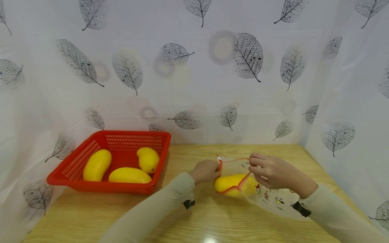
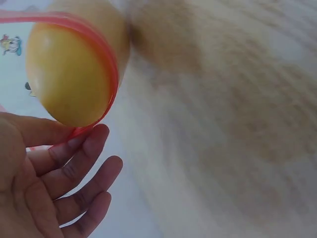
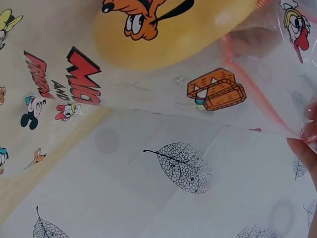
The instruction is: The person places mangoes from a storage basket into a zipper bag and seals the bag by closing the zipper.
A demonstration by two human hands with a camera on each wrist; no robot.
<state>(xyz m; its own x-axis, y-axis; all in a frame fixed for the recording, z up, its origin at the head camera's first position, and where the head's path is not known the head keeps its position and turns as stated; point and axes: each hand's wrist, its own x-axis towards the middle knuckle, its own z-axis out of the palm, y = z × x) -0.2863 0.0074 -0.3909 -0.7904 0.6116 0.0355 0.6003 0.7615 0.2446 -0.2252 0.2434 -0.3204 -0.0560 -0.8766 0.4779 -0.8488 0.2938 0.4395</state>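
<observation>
A clear zip bag with cartoon prints and a red zip edge lies on the table's right half. Inside its mouth sits a yellow mango, its left end level with the red edge. My left hand pinches the red edge at the left of the mouth; in the left wrist view thumb and forefinger meet on it below the mango, other fingers loosely bent. My right hand pinches the edge on the opposite side, and the right wrist view shows the mango through the printed film.
A red plastic basket stands at the left of the wooden table with three yellow mangoes in it. White sheeting with leaf prints hangs behind the table and at both sides.
</observation>
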